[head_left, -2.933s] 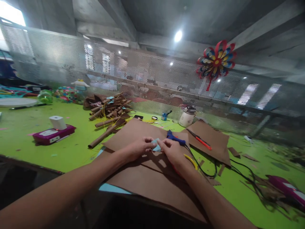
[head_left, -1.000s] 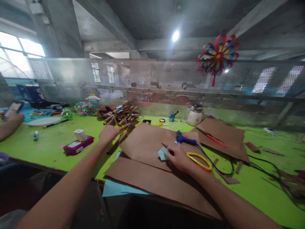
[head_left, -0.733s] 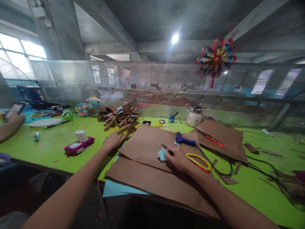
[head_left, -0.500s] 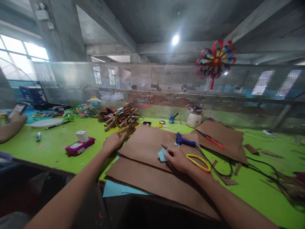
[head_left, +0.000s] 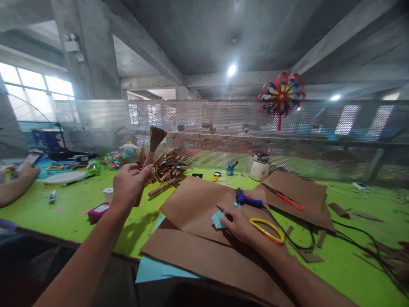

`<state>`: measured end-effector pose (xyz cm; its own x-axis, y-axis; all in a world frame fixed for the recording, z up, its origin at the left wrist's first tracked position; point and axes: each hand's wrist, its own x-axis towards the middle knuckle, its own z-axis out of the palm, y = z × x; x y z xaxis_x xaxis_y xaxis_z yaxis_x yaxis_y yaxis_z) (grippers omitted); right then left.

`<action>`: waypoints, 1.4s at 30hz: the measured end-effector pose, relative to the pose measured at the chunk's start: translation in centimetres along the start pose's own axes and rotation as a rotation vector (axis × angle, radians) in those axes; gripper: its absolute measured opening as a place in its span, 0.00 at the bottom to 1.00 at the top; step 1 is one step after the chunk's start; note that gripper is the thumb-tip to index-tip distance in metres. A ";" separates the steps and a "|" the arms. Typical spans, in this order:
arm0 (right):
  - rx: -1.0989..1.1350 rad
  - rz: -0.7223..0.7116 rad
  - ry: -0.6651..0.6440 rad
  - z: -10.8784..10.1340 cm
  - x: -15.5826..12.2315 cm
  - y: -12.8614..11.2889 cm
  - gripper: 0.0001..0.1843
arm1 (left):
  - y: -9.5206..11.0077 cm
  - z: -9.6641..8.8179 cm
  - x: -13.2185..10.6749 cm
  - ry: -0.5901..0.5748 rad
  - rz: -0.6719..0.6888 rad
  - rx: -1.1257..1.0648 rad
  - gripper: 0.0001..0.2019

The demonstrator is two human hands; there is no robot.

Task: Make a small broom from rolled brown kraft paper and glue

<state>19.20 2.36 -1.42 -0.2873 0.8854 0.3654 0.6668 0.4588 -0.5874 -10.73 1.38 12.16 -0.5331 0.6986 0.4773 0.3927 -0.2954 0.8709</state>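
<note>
My left hand is raised above the green table, closed round a rolled brown paper stick with a fringed top, held upright. Behind it lies a pile of similar brown rolled sticks. My right hand rests on brown paper sheets, its fingers pinching a small light-blue paper piece. Yellow-handled scissors lie just right of that hand. A blue glue gun lies beyond it.
A light-blue sheet pokes out under the brown paper at the near edge. A white jar, an orange-handled cutter, black cables and a pink box lie about. Another person's hand with a phone is at far left.
My left hand reached to the pile of sticks, took one fringed stick and lifted it upright. My right hand stayed on the blue paper piece. The camera tilted up slightly.
</note>
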 end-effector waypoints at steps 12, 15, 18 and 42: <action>-0.030 -0.033 -0.050 -0.1 -0.1 -0.1 0.10 | 4.9 3.1 -4.7 -0.668 -0.376 -0.640 0.08; -0.050 -0.029 -0.060 -0.3 0.0 -0.2 0.08 | 5.0 5.7 -6.1 -0.861 -0.487 -0.723 0.09; -0.039 -0.074 -0.091 -0.7 -0.1 -0.4 0.08 | 4.1 8.7 -6.9 -0.932 -0.502 -0.692 0.10; 0.627 0.169 -0.086 -2.6 0.6 1.0 0.10 | -4.9 14.0 -8.0 -1.095 -0.475 -0.756 0.10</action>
<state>21.49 3.10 0.10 -0.2852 0.9400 0.1871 0.1873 0.2461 -0.9510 2.07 6.38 2.41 0.4817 0.8708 0.0986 -0.3343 0.0786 0.9392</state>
